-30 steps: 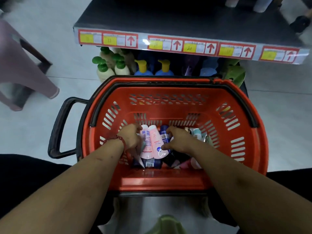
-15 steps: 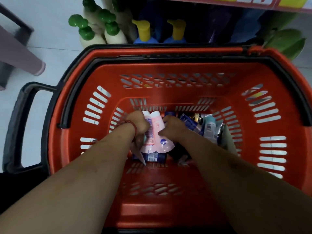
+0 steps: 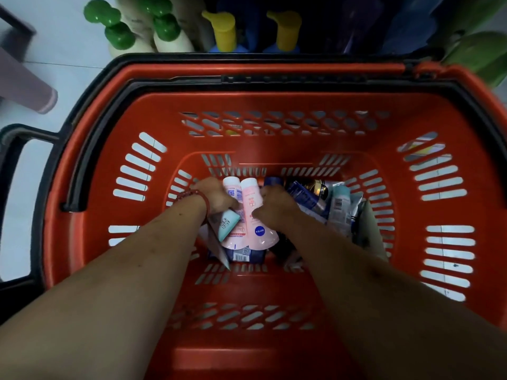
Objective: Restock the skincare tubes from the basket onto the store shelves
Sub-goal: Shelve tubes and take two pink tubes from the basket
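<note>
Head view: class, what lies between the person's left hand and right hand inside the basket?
Two pink tubes lie side by side between the left hand and right hand, shown in the head view.

The red basket holds jumbled skincare tubes.

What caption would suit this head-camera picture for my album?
Deep in a red basket, the left hand and right hand grip pink tubes amid other skincare packs.

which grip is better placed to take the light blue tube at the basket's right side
Right, probably. The right grip is nearer the light blue tube; the left grip is farther off, on the other side, holding a pink tube.
</note>
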A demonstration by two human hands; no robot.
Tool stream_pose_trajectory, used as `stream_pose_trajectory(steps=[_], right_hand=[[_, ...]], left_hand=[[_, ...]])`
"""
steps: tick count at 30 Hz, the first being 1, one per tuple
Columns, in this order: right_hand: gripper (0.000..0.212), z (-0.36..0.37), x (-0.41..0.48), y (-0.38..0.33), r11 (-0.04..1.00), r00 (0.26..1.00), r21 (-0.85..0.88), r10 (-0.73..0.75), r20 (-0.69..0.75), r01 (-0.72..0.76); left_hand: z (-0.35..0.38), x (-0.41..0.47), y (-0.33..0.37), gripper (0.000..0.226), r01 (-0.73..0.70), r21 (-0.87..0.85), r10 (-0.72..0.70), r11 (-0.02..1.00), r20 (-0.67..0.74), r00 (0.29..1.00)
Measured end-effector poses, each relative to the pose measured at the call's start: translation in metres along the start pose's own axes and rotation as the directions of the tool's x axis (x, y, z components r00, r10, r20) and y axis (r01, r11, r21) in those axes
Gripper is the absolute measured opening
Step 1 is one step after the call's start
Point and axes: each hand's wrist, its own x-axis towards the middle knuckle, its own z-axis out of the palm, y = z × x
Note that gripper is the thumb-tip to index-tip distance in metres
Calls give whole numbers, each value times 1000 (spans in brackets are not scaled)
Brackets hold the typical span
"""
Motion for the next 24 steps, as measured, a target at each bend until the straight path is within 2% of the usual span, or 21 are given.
stream_pose_trajectory(steps=[2,4,9,13,16,18,20,21,22,24], right_hand=[[54,-2,-5,-2,992,998,-117,-48,-42,43],[50,-4,-7,-5,991,996,-126,-59,-67,50],[41,-7,-5,-16,964,993,236,114,35,-119],[30,-9,-8,-15,822,976,526,199,93,-218],[18,-16,-10,-9,744,973,628,193,126,-229],[14,-19,-10,-6,719,977,662,179,116,-210],[14,-20,-10,-9,739,982,647,163,99,-188],[12,-18,-6,-8,783,986,599,148,79,-165],[10,-16,-3,-8,832,990,537,128,60,-140],[20,-13,-3,-10,907,994,407,107,36,-113]], left_hand=[[-2,-2,-2,46,-11,-28,11,1000,-22,1000],[-3,-3,-3,43,-7,-107,3,994,-34,999],[-1,-2,-6,51,40,-326,-56,945,-40,998],[0,-1,-6,44,47,-321,-59,946,-28,998],[-3,0,-4,45,50,-373,-38,926,40,998],[-4,-1,-3,37,47,-423,-10,905,89,996],[-3,-5,1,19,40,-450,10,892,107,994],[0,-6,4,15,39,-460,11,887,106,994],[4,-7,7,14,39,-465,11,884,103,995],[12,-8,12,21,26,-475,23,880,97,995]])
